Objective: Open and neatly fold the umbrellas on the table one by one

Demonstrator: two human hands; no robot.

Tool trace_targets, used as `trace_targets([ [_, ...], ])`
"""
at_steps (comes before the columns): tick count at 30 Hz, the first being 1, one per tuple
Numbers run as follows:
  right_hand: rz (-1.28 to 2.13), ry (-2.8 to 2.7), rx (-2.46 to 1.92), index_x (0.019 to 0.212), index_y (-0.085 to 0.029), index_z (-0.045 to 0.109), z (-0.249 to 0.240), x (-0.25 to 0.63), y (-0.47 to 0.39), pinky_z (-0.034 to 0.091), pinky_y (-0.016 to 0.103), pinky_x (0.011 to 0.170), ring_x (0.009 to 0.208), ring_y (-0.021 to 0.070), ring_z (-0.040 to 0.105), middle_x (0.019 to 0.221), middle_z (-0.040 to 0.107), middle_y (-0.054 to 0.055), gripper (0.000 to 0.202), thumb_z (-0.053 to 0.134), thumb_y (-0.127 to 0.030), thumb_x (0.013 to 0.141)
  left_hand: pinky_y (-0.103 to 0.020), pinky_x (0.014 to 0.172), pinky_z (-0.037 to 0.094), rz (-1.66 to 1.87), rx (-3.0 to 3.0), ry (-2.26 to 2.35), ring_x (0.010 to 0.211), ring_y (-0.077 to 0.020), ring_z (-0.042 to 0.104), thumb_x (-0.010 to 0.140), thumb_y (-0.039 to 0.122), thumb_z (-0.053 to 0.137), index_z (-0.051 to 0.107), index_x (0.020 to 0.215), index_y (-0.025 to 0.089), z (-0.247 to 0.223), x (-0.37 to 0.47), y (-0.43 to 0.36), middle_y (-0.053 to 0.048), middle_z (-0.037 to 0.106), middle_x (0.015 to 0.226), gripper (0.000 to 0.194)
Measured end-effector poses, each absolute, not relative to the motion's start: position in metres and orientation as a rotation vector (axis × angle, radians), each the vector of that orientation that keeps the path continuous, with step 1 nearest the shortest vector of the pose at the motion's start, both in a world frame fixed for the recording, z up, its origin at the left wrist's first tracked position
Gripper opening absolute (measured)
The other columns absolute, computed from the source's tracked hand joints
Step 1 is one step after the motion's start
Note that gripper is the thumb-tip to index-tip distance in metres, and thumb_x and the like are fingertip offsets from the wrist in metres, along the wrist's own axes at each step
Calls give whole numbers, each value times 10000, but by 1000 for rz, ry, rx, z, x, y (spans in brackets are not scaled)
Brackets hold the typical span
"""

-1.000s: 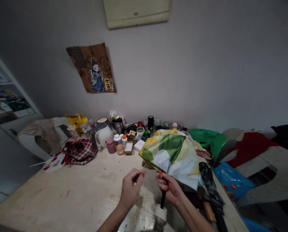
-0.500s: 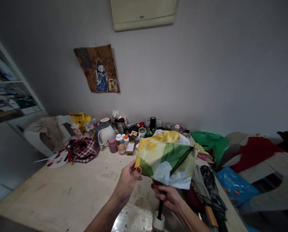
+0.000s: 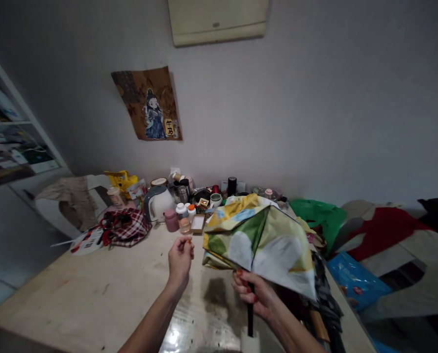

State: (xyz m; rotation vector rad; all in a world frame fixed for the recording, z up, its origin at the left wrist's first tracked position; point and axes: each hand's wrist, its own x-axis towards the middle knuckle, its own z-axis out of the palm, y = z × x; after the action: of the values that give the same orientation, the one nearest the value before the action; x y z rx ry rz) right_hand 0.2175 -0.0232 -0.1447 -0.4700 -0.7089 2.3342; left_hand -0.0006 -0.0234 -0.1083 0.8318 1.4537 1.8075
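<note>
A yellow, green and white patterned umbrella is partly folded, its loose cloth spreading over the right-centre of the table. My right hand is wrapped round its black shaft just under the canopy, and the white handle points down towards me. Left of the canopy, my left hand is raised over the table with its fingers curled together. It is apart from the cloth, and nothing shows between the fingers.
Along the wall stand a kettle, a pink mug, bottles and a small box. A checked cloth bag lies left. Folded umbrellas lie at the table's right edge, beside a blue packet.
My left hand has let go of the canopy's left edge and moved left. The umbrella has turned, showing different panels with the cloth spread wider, and my right hand still holds the shaft.
</note>
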Motion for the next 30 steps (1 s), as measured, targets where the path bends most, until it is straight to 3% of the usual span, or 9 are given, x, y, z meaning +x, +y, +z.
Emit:
trace_targets([
  [3,2414,-575,-281,616,-156,404,-135,223,-16,80,71,309,434,-2,102,569,333,-90,399,785,-263,668,-187,452,354,1739,682,1423,495,-78,449,600,486,749,565,811,147,-115,-3,-23,35,532,602,440],
  [9,2495,-537,-117,628,-163,392,-133,225,-8,145,38,303,415,4,92,530,278,-110,383,727,-278,774,-223,520,465,1189,510,1028,610,-130,610,610,524,782,604,851,132,-99,28,-44,-45,643,727,494],
  [13,2480,-445,-107,655,-157,393,-134,224,-13,137,24,310,424,-6,126,586,303,-99,374,746,-231,756,-197,474,390,1301,808,1164,477,-75,484,559,353,798,592,705,123,-106,31,-36,23,541,557,341],
  [16,2466,-413,-90,639,-152,389,-134,224,-16,120,26,301,423,-13,130,591,309,-99,392,761,-228,741,-212,492,383,1452,1024,1353,491,-89,466,643,319,696,573,688,147,-115,27,-31,33,512,545,215],
  [19,2428,-454,-125,612,-150,380,-132,225,-17,107,35,301,427,-13,133,584,318,-94,420,772,-248,727,-240,560,439,1546,1329,1597,610,-129,541,757,318,606,581,872,159,-118,29,-35,-12,585,726,198],
  [22,2398,-545,-198,598,-151,374,-129,224,-18,97,52,308,432,-7,121,575,322,-88,431,779,-249,710,-264,591,484,1572,1656,1757,748,-157,576,774,303,604,500,1164,181,-117,33,-37,-79,565,1027,422],
  [23,2394,-576,-222,598,-150,381,-127,224,-19,95,58,309,434,-4,113,572,321,-88,425,780,-251,703,-265,596,482,1555,1748,1769,748,-157,571,782,274,588,506,1151,189,-118,34,-36,-75,555,1024,388],
  [26,2398,-651,-284,592,-146,401,-125,220,-21,84,73,316,437,0,93,553,300,-93,419,787,-282,682,-256,571,436,1514,1867,1845,607,-142,519,814,181,490,520,818,195,-127,34,-30,0,522,721,33],
  [30,2318,-694,-527,584,-148,417,-126,218,-19,62,98,333,435,-9,117,540,306,-95,434,820,-310,572,-256,561,417,1572,1948,1938,586,-149,508,810,143,428,433,763,217,-141,29,-32,17,476,663,88],
])
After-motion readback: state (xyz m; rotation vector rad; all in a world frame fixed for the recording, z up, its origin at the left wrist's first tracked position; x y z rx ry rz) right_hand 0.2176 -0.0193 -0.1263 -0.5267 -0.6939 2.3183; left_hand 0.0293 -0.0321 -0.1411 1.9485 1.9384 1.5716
